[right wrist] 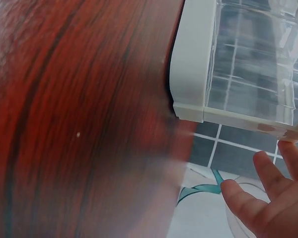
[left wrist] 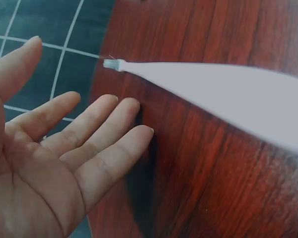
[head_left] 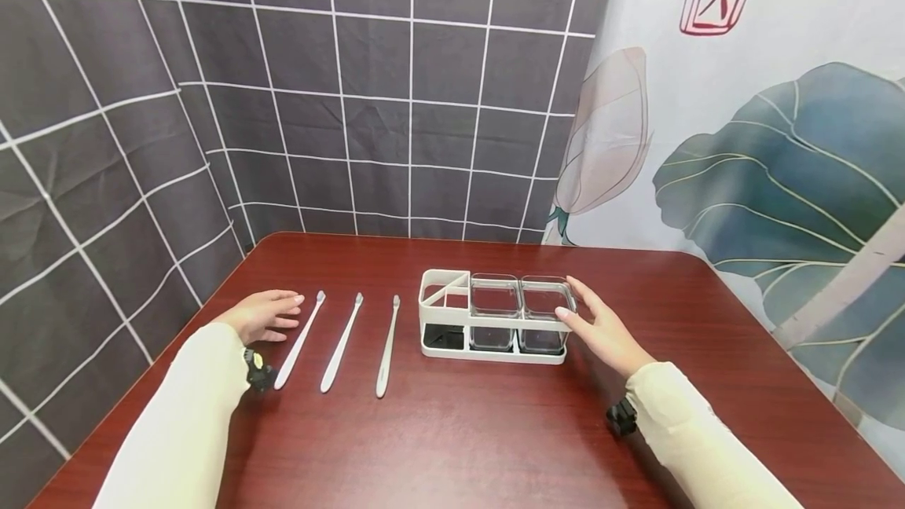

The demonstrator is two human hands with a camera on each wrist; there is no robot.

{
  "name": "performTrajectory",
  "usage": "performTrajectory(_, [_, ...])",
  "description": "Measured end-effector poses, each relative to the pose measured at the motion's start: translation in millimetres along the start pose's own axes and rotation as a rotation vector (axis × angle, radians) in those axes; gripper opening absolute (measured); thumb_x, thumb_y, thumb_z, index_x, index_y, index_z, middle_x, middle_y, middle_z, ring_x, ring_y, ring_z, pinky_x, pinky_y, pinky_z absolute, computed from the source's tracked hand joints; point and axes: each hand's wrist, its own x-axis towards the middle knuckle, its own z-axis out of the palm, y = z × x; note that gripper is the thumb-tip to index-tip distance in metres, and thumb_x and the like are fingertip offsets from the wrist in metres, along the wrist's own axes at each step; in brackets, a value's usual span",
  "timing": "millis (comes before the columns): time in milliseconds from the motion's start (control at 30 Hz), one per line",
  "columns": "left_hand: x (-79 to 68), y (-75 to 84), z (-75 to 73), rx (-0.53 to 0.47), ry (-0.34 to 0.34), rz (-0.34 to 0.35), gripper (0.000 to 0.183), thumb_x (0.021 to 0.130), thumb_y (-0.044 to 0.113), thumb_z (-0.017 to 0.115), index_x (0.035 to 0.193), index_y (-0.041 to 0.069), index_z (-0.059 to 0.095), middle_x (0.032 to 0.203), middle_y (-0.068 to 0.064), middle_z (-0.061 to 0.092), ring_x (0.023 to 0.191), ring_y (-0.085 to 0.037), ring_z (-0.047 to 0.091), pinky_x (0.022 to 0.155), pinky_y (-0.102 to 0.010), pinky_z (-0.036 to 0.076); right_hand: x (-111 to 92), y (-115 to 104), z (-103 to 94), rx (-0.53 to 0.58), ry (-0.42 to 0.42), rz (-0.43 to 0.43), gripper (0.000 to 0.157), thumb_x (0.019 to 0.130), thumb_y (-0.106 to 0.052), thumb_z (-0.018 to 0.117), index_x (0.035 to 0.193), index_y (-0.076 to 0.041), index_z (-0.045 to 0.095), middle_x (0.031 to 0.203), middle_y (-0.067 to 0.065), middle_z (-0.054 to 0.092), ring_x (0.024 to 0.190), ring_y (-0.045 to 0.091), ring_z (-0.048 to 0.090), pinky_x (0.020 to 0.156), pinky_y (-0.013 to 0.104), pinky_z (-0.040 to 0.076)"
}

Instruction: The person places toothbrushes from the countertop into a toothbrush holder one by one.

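A white toothbrush holder [head_left: 444, 326] stands on the table with two clear square cups, a left cup [head_left: 493, 294] and a right cup [head_left: 543, 297], in its right part. My right hand [head_left: 601, 328] holds the holder's right end, thumb at the front and index finger at the back. In the right wrist view, fingertips [right wrist: 288, 148] meet the end of the white rail [right wrist: 253, 121], while other fingers stay spread. Bare-palmed, my left hand [head_left: 265, 316] hovers left of the leftmost white toothbrush [head_left: 298, 344]. Its fingers [left wrist: 107, 163] extend loosely and hold nothing.
Two more white toothbrushes, a middle one [head_left: 341, 346] and a right one [head_left: 387, 348], lie side by side, bristles toward the back. The red-brown table [head_left: 452, 446] ends at a dark gridded curtain [head_left: 368, 132] and a white leaf-patterned curtain [head_left: 657, 100].
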Motion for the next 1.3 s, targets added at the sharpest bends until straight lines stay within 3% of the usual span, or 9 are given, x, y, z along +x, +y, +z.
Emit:
performTrajectory(233, [4.5,-0.9,-4.6,0.008,-0.008,0.002,0.061,0.101,0.017,0.048,0.143,-0.016,0.018,0.142,-0.034,0.037,0.114,-0.035,0.058,0.093,-0.051,0.050,1.0,4.8,2.2,0.004,0.007,0.007,0.071,0.097,-0.036,0.056,0.153,-0.009,0.021,0.153,0.024,0.026,0.139,0.043,0.028,0.109,0.060,0.029])
performTrajectory(367, [7.4,0.9,-3.5,0.022,-0.014,-0.007,0.061,0.099,0.012,0.050,0.142,-0.017,0.019,0.135,-0.035,0.043,0.107,-0.029,0.062,0.092,-0.050,0.051,1.1,5.7,3.0,0.011,0.010,0.000,0.071,0.097,-0.035,0.056,0.153,-0.008,0.021,0.152,0.024,0.027,0.138,0.042,0.029,0.109,0.060,0.030])
performTrajectory(600, [14.8,4.3,0.4,0.061,-0.023,-0.022,0.060,0.097,0.006,0.052,0.140,-0.019,0.020,0.131,-0.038,0.045,0.119,-0.046,0.052,0.091,-0.049,0.052,0.0,2.6,3.1,0.019,0.010,-0.012,0.070,0.097,-0.032,0.057,0.152,-0.006,0.022,0.151,0.026,0.029,0.135,0.045,0.035,0.107,0.059,0.032])
performTrajectory(767, [20.6,6.6,1.6,0.094,-0.026,-0.027,0.057,0.095,0.003,0.053,0.138,-0.020,0.023,0.124,-0.035,0.053,0.120,-0.048,0.050,0.088,-0.047,0.054,0.0,2.1,2.7,0.020,0.015,-0.015,0.069,0.097,-0.031,0.057,0.152,-0.006,0.022,0.151,0.025,0.030,0.135,0.044,0.034,0.108,0.059,0.031])
performTrajectory(900, [23.6,8.5,3.0,0.101,-0.009,-0.032,0.055,0.094,0.000,0.054,0.136,-0.021,0.027,0.114,-0.029,0.061,0.113,-0.044,0.057,0.087,-0.048,0.054,0.5,4.5,3.0,0.008,0.015,-0.007,0.070,0.097,-0.034,0.056,0.152,-0.007,0.022,0.152,0.023,0.029,0.137,0.042,0.031,0.109,0.059,0.030])
performTrajectory(1033, [24.2,9.9,4.4,0.114,0.018,-0.041,0.053,0.092,-0.001,0.056,0.134,-0.021,0.030,0.104,-0.023,0.066,0.098,-0.030,0.064,0.083,-0.046,0.056,1.5,6.5,4.8,0.009,0.017,-0.018,0.069,0.097,-0.033,0.057,0.152,-0.008,0.023,0.152,0.024,0.029,0.137,0.042,0.032,0.109,0.059,0.030])
performTrajectory(1133, [24.3,11.4,6.1,0.138,0.038,-0.043,0.053,0.090,-0.001,0.059,0.132,-0.021,0.034,0.095,-0.016,0.068,0.085,-0.018,0.064,0.078,-0.043,0.058,1.7,6.5,5.7,0.015,0.018,-0.025,0.069,0.097,-0.032,0.057,0.152,-0.007,0.023,0.151,0.024,0.030,0.137,0.041,0.032,0.109,0.057,0.030])
performTrajectory(1300, [27.3,12.2,10.7,0.168,0.073,-0.044,0.051,0.086,-0.004,0.063,0.128,-0.019,0.039,0.082,-0.006,0.063,0.073,-0.012,0.059,0.068,-0.034,0.059,1.4,6.4,4.5,0.017,0.018,-0.022,0.069,0.097,-0.032,0.057,0.152,-0.007,0.023,0.152,0.024,0.030,0.138,0.041,0.031,0.110,0.057,0.029])
